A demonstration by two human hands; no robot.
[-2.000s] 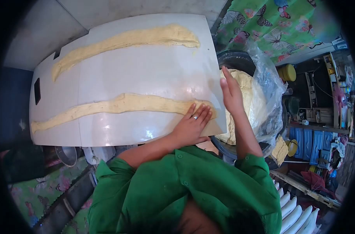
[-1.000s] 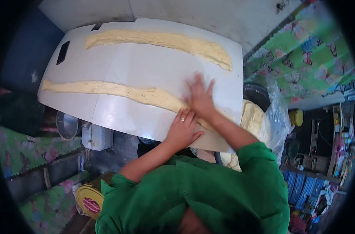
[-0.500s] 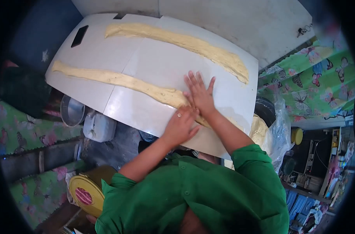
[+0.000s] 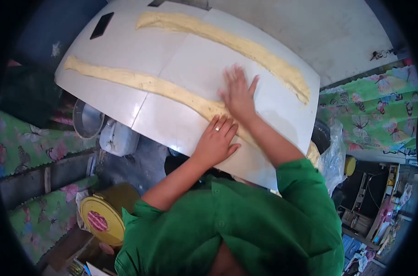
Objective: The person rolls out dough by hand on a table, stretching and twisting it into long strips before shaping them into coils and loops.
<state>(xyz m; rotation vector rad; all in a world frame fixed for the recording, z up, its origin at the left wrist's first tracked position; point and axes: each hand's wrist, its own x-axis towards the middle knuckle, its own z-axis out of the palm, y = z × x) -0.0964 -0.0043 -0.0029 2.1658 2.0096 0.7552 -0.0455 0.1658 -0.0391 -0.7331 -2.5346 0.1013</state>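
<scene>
You are laying your left hand [image 4: 215, 142] palm down with its fingertips on the near strip of dough [image 4: 160, 86], its fingers lying close together, a ring [image 4: 217, 129] showing on one of them and the thumb standing apart toward you. You are holding your right hand [image 4: 238, 96] open just beyond and to the right of the left one, its fingers spreading and blurring over the bare white surface [image 4: 190, 73]; it is gripping nothing, and whether its heel is touching the dough you cannot tell. The near strip is stretching away from your fingertips far to the left, while a short length is running on to the right, partly hiding under your right forearm. A far strip of dough [image 4: 236, 43] is lying beyond both hands, well apart from them. Far to the left of your hands, a black phone [image 4: 102, 25] is resting on the surface. Lower on that side, past the surface's near edge, a metal basin [image 4: 88, 118], a white jug [image 4: 119, 139] and a yellow-lidded bucket [image 4: 103, 220] are standing. To the right of your hands, beyond the surface's end, clear plastic [image 4: 336, 158] is hanging beside a dark tub [image 4: 320, 138], and a butterfly-printed curtain [image 4: 369, 110] is draping farther right.
</scene>
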